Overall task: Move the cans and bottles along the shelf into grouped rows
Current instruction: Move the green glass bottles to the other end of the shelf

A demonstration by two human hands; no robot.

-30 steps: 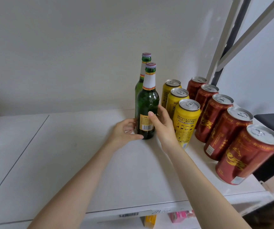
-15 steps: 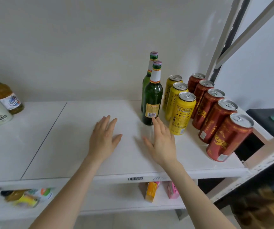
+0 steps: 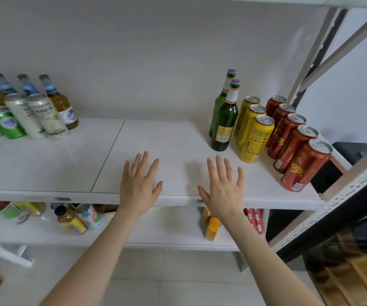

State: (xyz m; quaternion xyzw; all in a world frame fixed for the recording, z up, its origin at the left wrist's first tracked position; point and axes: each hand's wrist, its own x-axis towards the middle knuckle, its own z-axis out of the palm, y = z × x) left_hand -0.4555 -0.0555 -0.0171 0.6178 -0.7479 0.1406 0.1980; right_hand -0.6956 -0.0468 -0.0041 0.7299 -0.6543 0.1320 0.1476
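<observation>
Tipping is our worry: left hand (image 3: 140, 186) and right hand (image 3: 223, 188) hang spread, holding nothing, and a hasty reach could knock the green bottles (image 3: 223, 129) into the yellow cans (image 3: 255, 138).

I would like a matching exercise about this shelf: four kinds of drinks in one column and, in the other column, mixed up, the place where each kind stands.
Column A
1. green bottles
2. yellow cans
3. red cans
4. white cans

Column B
a. row nearest the right end of the shelf
b. at the left, next to the green cans
c. row between the green bottles and the red cans
d. row just left of the yellow cans

Pairs: 1-d, 2-c, 3-a, 4-b
</observation>
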